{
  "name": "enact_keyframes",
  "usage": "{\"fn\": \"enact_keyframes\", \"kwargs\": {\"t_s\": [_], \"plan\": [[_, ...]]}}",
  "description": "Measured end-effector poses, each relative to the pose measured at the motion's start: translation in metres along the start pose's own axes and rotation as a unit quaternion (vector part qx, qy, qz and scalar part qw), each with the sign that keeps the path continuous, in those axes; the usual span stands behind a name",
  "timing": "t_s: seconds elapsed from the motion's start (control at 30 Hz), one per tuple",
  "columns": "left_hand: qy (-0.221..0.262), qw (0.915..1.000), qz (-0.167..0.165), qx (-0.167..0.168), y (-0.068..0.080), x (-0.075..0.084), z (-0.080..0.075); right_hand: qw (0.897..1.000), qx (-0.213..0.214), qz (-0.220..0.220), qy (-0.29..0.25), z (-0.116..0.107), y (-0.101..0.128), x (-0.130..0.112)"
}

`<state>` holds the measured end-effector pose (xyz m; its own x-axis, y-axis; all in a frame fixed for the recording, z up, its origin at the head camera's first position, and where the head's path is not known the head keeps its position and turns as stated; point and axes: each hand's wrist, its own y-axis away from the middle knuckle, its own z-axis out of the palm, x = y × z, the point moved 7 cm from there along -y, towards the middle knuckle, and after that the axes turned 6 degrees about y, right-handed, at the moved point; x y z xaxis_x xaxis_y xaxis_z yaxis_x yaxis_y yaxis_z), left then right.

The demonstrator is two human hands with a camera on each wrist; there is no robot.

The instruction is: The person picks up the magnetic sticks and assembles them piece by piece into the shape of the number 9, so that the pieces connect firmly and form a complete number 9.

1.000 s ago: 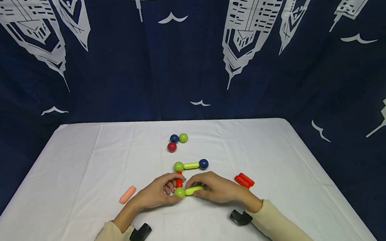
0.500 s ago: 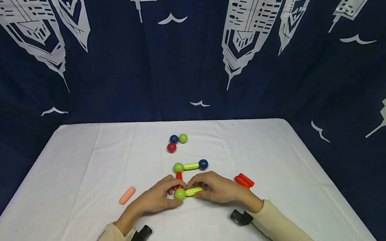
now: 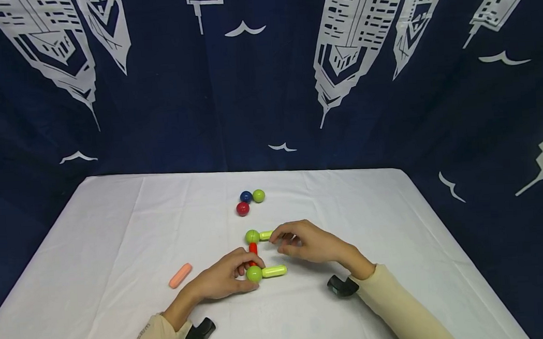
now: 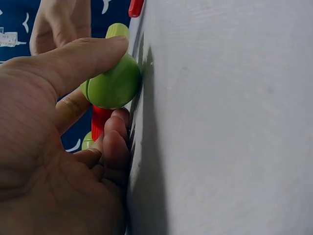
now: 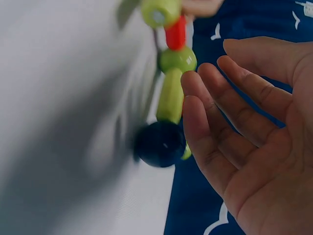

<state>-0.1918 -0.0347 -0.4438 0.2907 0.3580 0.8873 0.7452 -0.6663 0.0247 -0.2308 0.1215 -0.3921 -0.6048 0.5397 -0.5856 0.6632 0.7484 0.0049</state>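
Observation:
My left hand [image 3: 222, 276] holds the near green ball [image 3: 254, 274] between thumb and fingers; the left wrist view shows the thumb across it. From that ball a yellow-green stick [image 3: 275, 271] points right, its outer end bare. A red stick [image 3: 253, 249] links it to the far green ball [image 3: 252, 236], which bears a second yellow-green stick [image 5: 169, 95] ending in a dark blue ball [image 5: 160, 144]. My right hand [image 3: 310, 242] hovers beside this far arm with loosely bent fingers, holding nothing. In the head view it hides the dark blue ball.
Behind the joined pieces lie a loose blue ball [image 3: 246, 196], a green ball [image 3: 258, 195] and a red ball [image 3: 243, 208]. An orange stick [image 3: 180, 275] lies left of my left hand. A red piece [image 4: 136, 7] shows at the top of the left wrist view.
My right hand has let go of the near yellow-green stick and moved away from me and slightly right, now covering the two red sticks seen earlier. My left hand stays at the near green ball.

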Motion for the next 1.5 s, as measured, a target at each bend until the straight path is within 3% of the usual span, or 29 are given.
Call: {"fn": "enact_keyframes", "kwargs": {"t_s": [0.6, 0.7, 0.8, 0.9, 1.03, 1.27, 1.5], "plan": [[0.031, 0.9994, -0.012, -0.007, -0.005, -0.008, 0.001, 0.995, 0.067, 0.071, 0.023, -0.052, -0.079, 0.073], [0.032, 0.9993, -0.016, -0.007, -0.005, -0.008, 0.000, 0.993, 0.068, 0.093, -0.004, -0.054, -0.088, 0.083], [0.028, 0.9994, -0.020, -0.006, -0.006, -0.009, 0.000, 0.989, 0.059, 0.119, -0.070, -0.051, -0.096, 0.094], [0.027, 0.9994, -0.023, -0.005, -0.006, -0.010, -0.001, 0.976, 0.041, 0.151, -0.149, -0.044, -0.101, 0.104], [0.029, 0.9993, -0.024, -0.005, -0.006, -0.010, -0.001, 0.961, 0.008, 0.182, -0.208, -0.034, -0.106, 0.115], [0.031, 0.9992, -0.023, -0.004, -0.004, -0.011, -0.003, 0.952, -0.010, 0.205, -0.229, -0.027, -0.112, 0.121], [0.028, 0.9993, -0.024, -0.005, -0.004, -0.011, -0.003, 0.955, -0.013, 0.205, -0.216, -0.025, -0.112, 0.120]]}}
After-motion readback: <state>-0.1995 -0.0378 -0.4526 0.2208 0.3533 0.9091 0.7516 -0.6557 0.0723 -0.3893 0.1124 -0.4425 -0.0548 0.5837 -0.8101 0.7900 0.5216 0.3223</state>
